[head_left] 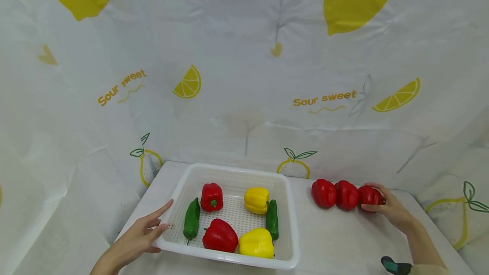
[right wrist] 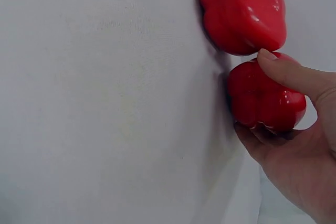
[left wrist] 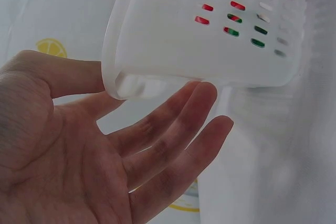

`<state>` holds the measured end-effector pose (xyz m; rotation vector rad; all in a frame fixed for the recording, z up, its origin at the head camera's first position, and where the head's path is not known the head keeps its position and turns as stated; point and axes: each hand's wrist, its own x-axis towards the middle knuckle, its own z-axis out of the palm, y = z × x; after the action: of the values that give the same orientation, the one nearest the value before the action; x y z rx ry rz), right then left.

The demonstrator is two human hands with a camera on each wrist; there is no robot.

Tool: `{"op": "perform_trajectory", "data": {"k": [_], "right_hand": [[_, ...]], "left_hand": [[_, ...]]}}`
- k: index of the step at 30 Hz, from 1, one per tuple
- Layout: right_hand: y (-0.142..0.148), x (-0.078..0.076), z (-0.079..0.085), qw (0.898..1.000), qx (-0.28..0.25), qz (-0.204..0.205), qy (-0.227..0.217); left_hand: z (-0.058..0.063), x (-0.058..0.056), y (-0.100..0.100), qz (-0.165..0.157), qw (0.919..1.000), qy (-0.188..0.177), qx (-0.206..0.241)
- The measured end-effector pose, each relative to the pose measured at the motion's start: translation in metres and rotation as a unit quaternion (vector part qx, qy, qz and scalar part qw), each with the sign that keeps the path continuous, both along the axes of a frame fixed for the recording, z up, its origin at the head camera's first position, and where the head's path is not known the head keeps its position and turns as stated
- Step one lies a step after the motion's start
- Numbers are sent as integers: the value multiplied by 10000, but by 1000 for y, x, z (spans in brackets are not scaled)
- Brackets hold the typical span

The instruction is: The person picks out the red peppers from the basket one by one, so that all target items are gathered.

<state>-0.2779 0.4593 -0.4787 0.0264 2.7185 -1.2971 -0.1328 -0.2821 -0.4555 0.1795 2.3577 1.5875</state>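
Note:
My right hand (head_left: pixel 393 209) grips a red bell pepper (head_left: pixel 369 197), the rightmost of a row of three on the table. In the right wrist view the thumb lies on one side of this pepper (right wrist: pixel 262 95) and the fingers on the other. Another red bell pepper (right wrist: pixel 244 14) sits close against it. My left hand (head_left: pixel 139 237) is at the near left corner of a white plastic basket (head_left: pixel 292 224). Its thumb touches the rim, while the other fingers extend loosely beside the basket wall (left wrist: pixel 157 45), as the left wrist view shows.
Inside the basket lie red bell peppers (head_left: pixel 220 236), yellow bell peppers (head_left: pixel 256 243) and green chili peppers (head_left: pixel 272 220), spaced apart. The white table (head_left: pixel 328 241) ends at a hanging sheet (head_left: pixel 237 105) with lemon prints behind and at the sides.

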Motion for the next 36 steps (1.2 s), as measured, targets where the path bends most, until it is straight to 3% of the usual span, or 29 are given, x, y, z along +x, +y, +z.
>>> {"op": "perform_trajectory", "data": {"k": [16,24,36], "right_hand": [[-6,-2,-4,10000,-40,22,-22],[-8,-1,7,9999,132,-70,-35],[-4,7,34,9990,153,-23,429]], "left_hand": [[-2,0,-1,-2,10000,2,4],[-1,1,-1,0,10000,-3,2],[-1,0,0,42,10000,-17,-45]]}}
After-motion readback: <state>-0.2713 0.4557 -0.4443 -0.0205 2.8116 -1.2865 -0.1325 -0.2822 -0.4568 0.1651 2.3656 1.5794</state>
